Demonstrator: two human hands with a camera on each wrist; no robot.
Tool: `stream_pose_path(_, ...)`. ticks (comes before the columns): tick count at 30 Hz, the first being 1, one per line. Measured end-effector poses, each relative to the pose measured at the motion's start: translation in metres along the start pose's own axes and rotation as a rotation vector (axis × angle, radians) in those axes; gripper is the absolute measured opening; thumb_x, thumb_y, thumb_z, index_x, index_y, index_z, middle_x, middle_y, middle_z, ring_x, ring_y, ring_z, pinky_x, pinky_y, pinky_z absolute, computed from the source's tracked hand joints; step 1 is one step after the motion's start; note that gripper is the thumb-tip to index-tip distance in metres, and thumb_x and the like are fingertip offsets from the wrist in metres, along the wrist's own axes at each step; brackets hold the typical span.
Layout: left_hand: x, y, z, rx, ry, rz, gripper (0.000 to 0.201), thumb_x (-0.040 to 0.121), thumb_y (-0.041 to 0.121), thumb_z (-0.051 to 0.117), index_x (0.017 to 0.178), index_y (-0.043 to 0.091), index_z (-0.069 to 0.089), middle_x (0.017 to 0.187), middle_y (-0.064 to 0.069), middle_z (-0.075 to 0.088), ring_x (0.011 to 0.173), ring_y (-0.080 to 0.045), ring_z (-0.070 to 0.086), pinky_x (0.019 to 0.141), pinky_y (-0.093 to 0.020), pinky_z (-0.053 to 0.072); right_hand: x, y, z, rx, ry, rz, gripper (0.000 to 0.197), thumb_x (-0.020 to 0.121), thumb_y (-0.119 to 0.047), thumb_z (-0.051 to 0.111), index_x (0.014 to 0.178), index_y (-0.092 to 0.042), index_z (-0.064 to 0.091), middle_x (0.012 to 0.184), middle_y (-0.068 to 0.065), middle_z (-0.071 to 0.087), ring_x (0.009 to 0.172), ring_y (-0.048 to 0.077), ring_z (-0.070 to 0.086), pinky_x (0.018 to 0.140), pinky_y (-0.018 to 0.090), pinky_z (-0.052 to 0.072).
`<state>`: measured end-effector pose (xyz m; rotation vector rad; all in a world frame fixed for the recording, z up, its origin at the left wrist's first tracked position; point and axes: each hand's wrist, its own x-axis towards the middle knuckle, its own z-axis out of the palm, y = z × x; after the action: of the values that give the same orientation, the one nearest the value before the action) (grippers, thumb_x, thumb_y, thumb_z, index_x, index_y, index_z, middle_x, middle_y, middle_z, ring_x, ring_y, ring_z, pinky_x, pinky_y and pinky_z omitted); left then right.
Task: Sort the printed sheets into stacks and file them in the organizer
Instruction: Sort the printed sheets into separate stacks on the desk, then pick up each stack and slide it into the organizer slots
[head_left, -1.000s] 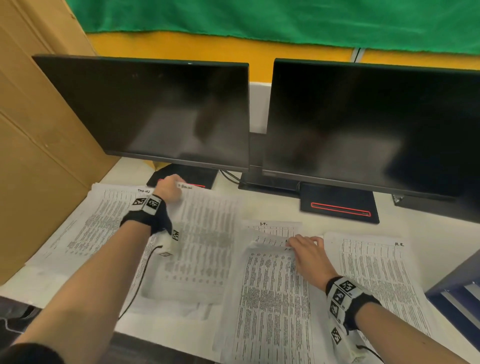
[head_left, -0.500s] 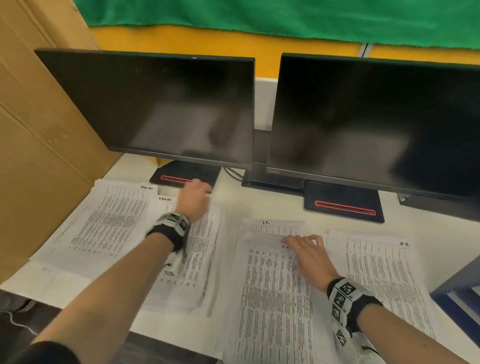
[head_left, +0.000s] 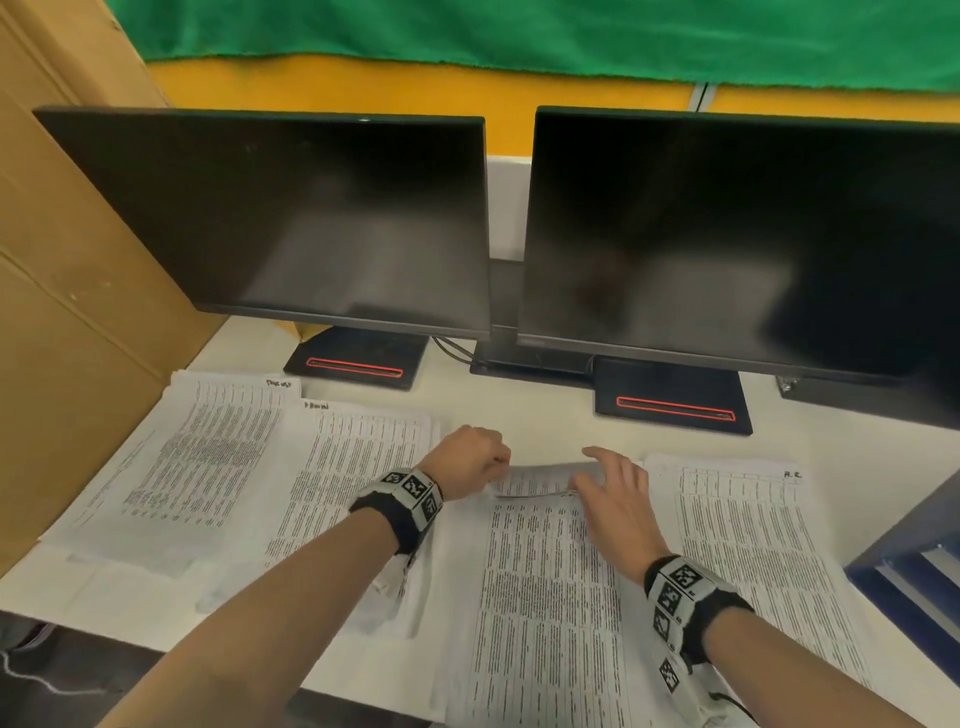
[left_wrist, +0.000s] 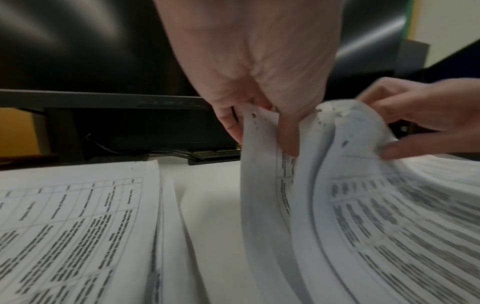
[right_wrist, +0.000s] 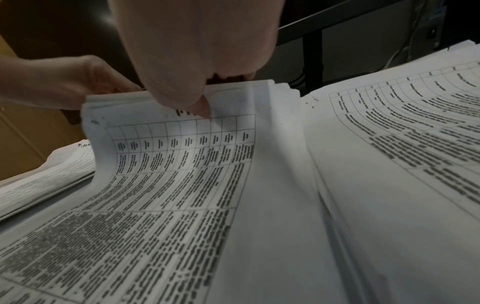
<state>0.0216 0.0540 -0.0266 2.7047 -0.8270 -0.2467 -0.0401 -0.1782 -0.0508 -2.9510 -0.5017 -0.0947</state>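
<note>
Several stacks of printed sheets lie side by side on the white desk (head_left: 545, 426). My left hand (head_left: 467, 462) pinches the far left corner of the middle stack (head_left: 540, 597) and lifts it; the left wrist view shows the thumb and fingers (left_wrist: 231, 125) on either side of the raised sheets (left_wrist: 262, 164). My right hand (head_left: 613, 493) grips the same far edge, thumb (right_wrist: 200, 107) on top and fingers curled behind the paper (right_wrist: 182, 156). Other stacks lie at the far left (head_left: 197, 457), left of centre (head_left: 343, 467) and right (head_left: 737, 530).
Two dark monitors (head_left: 291, 218) (head_left: 737, 234) stand close behind the stacks, on black bases with red stripes (head_left: 358, 364) (head_left: 675, 405). A cardboard panel (head_left: 62, 312) walls the left side. A dark blue organizer (head_left: 919, 577) stands at the right edge.
My left hand has left the stack left of centre and moved right to the middle stack, taking hold of its far corner. My right hand has risen from lying flat and now grips that edge.
</note>
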Motion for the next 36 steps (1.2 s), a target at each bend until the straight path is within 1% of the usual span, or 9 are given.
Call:
stream_pose_path(5,-0.012,0.014,0.003,-0.015,0.047,0.08,0.02,0.091,0.022,0.056,0.077,0.009,0.061,0.076,-0.001,0.057,0.071,-0.015,0.047,0.071,-0.03,0.042,0.001,0.0,0.004,0.053,-0.006,-0.025,0.033,0.071,-0.001,0.064,0.09,-0.026,0.053,0.091,-0.008,0.056,0.091,0.017,0.056,0.097,0.036,0.02)
stream_pose_path(8,-0.014,0.017,-0.002,-0.314,0.08,-0.171,0.032,0.097,0.035,0.045,0.079,0.012,0.057,0.075,0.002,0.055,0.071,-0.017,0.051,0.066,-0.028,0.039,0.004,-0.001,-0.002,0.079,-0.031,0.017,0.032,0.075,0.0,0.056,0.092,-0.026,0.051,0.089,-0.01,0.057,0.089,0.016,0.056,0.098,0.036,0.017)
stream_pose_path(13,-0.024,0.012,-0.008,-0.988,0.076,-0.473,0.049,0.088,0.061,0.044,0.121,0.026,0.042,0.116,0.002,0.056,0.105,-0.016,0.057,0.089,-0.032,0.045,0.025,0.014,-0.016,0.25,-0.005,0.154,0.02,0.087,-0.008,0.047,0.094,-0.026,0.051,0.089,-0.007,0.06,0.09,0.019,0.055,0.088,0.036,0.019)
stream_pose_path(17,-0.019,0.011,0.003,-0.908,0.035,-0.517,0.061,0.078,0.03,0.073,0.127,0.019,0.039,0.124,-0.002,0.055,0.112,-0.02,0.057,0.096,-0.042,0.048,0.041,0.02,-0.043,0.495,-0.077,0.237,0.021,0.09,-0.013,0.052,0.099,-0.031,0.05,0.077,-0.004,0.066,0.084,0.016,0.058,0.094,0.036,0.025)
stream_pose_path(22,-0.016,0.007,-0.021,-1.117,0.185,-0.586,0.036,0.087,0.02,0.063,0.122,0.015,0.053,0.115,-0.005,0.066,0.102,-0.02,0.065,0.083,-0.035,0.054,0.039,0.039,-0.059,0.888,0.243,0.486,0.067,0.071,-0.028,0.079,0.125,-0.035,0.041,0.115,-0.006,0.054,0.108,0.015,0.053,0.097,0.038,0.038)
stream_pose_path(25,-0.018,0.007,-0.04,-1.195,0.226,-0.522,0.03,0.09,0.019,0.058,0.12,0.017,0.055,0.111,-0.003,0.068,0.097,-0.018,0.068,0.074,-0.029,0.055,0.028,0.037,-0.071,1.56,0.023,0.623,0.058,0.08,-0.018,0.071,0.132,-0.016,0.044,0.126,0.01,0.057,0.108,0.024,0.061,0.085,0.036,0.051)
stream_pose_path(28,-0.012,0.014,-0.048,-1.249,0.305,-0.479,0.029,0.093,0.017,0.054,0.122,0.017,0.054,0.112,-0.004,0.068,0.097,-0.017,0.069,0.079,-0.034,0.057,0.028,0.027,-0.08,1.772,-0.185,0.544,0.04,0.086,-0.01,0.062,0.125,-0.006,0.055,0.123,0.017,0.062,0.109,0.031,0.062,0.096,0.047,0.047)
stream_pose_path(32,0.0,0.028,-0.06,-1.206,0.488,-0.436,0.026,0.096,0.016,0.048,0.121,0.015,0.054,0.113,-0.004,0.066,0.099,-0.017,0.066,0.085,-0.037,0.055,0.043,0.013,-0.097,1.731,0.044,0.625,0.037,0.08,-0.003,0.068,0.116,-0.002,0.061,0.114,0.018,0.067,0.102,0.03,0.066,0.093,0.047,0.05)
stream_pose_path(36,0.002,0.05,-0.071,-1.056,0.729,-0.315,0.018,0.099,0.015,0.043,0.113,0.018,0.053,0.102,0.007,0.065,0.096,-0.005,0.064,0.082,-0.024,0.055,0.055,-0.004,-0.117,1.602,0.378,0.608,0.03,0.076,-0.003,0.073,0.104,-0.009,0.066,0.105,0.01,0.07,0.093,0.021,0.069,0.082,0.036,0.056)
